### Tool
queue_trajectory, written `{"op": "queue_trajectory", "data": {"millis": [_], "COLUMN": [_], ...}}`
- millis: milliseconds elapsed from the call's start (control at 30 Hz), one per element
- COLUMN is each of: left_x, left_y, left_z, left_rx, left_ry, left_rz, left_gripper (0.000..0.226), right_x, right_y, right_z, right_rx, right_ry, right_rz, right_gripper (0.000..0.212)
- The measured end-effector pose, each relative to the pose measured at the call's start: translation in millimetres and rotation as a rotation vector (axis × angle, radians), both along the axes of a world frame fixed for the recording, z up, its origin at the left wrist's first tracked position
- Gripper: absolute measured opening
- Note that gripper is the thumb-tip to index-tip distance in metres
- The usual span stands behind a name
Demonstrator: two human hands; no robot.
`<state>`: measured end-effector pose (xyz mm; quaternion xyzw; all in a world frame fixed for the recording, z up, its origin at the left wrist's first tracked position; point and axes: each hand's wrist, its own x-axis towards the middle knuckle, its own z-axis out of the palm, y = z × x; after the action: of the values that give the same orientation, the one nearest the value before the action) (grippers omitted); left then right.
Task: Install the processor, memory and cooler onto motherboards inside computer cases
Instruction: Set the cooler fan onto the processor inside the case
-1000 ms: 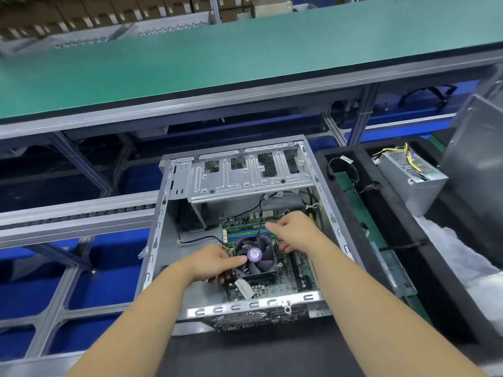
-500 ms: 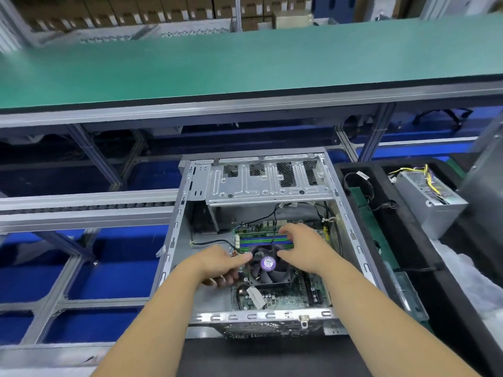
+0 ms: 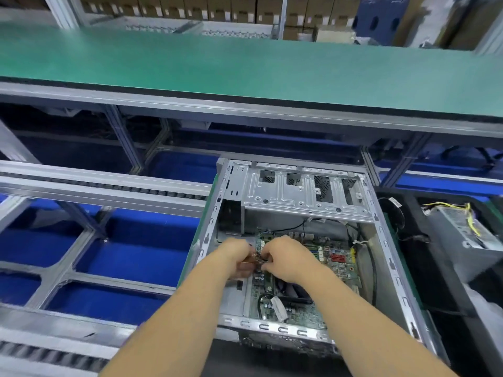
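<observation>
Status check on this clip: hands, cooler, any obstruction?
Left hand and right hand meet fingertip to fingertip at the green motherboard's left edge, pinching something small. Black fan cooler mostly hidden under right forearm. No obstruction visible.

1. The computer case [image 3: 299, 191] lies open in front of the person, with the motherboard [image 3: 337, 262] flat inside it.
2. A drive bracket [image 3: 304, 194] spans the case's far end, behind the motherboard.
3. Both hands meet over the motherboard's left part: left hand [image 3: 236, 257] beside right hand [image 3: 285, 259].
4. A power supply [image 3: 462, 229] sits right of the case.
5. A long table [image 3: 245, 63] runs behind everything; boxes [image 3: 217, 9] stand beyond it.
</observation>
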<state>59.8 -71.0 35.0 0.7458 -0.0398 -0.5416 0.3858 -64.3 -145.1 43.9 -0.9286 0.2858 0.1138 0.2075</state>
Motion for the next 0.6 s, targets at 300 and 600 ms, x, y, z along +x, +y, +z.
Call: {"op": "queue_trajectory", "data": {"millis": [300,600], "left_x": [0.9,1.7], "left_y": [-1.3,-0.6], "left_z": [3.0,7.6], "left_rx": [-0.277,-0.166], "left_ry": [0.067,-0.119], "left_rz": [0.157,0.067], "left_gripper": [0.027,0.012], "right_x": [-2.5,10.6], "right_y": [-6.1,0.6], "right_z": [-13.4,-16.6], "right_rx": [0.363,0.166], "right_ry": [-0.358,-0.336], "right_rz": [-0.347,-0.338], "right_gripper": [0.037,0.030]}}
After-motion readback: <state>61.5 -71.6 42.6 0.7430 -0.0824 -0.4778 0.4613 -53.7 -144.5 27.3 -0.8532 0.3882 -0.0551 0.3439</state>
